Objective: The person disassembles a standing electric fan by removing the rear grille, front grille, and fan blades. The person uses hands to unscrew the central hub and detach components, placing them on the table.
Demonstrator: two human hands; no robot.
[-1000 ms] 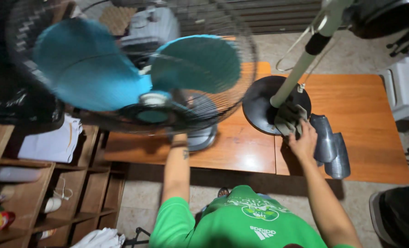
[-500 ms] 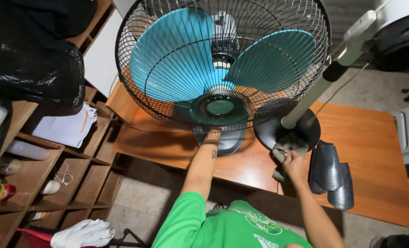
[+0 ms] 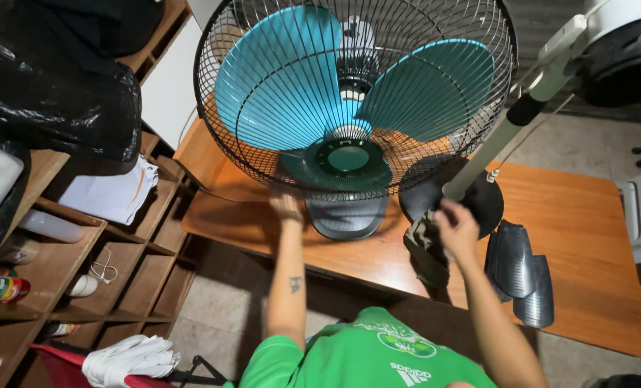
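Gripping a dark grey rag in the right hand, just right of centre; fingers closing around the cloth's upper end, the rest hanging down over the near table edge; rag and hand lying against the lower left rim of the round black base of a second fan, whose pale pole is slanting up to the upper right corner.

Reaching up with the left hand, left of centre, to the bottom of the wire cage of the blue-bladed fan filling the top middle; fingers hiding behind the cage rim, so impossible telling whether closing on it or merely touching; grey base of that fan sitting just right of the hand on the wood.

Lying right of the rag hand, near but apart: two dark ribbed fan blades, overlapping, pointing toward the near edge.

Running diagonally from left centre to lower right: the near table edge, with floor below it; bare wood spreading to the right of the blades and behind the black base; crowding the left side: wooden shelves holding white paper, bottles and a black bag on top; white gloves at the lower left; little room between cage and pole in the upper middle.
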